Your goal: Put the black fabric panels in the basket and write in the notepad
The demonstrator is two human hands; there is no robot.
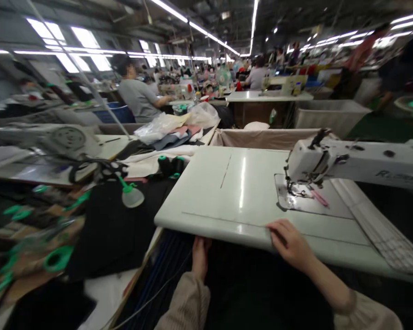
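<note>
Right hand (289, 243) half-curled against front edge of counter (206, 192) (whether pinching, cannot tell). Left hand (200, 256) just under same edge, grip hidden, also unclear. Beyond right hand, atop counter: industrial sewing machine (340, 158), small pink tool (319, 198).

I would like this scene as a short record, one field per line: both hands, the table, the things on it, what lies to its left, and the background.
Left hand: at the table's front edge, fingertips hidden under it; whether it holds anything, cannot tell
Right hand: on the same edge, right of the left hand
Table: pale top, rounded front edge
On table: sewing machine, pink object near its needle, striped cloth at right
Left of table: bottle with green spout, on black cloth
Background: person in grey top
</note>
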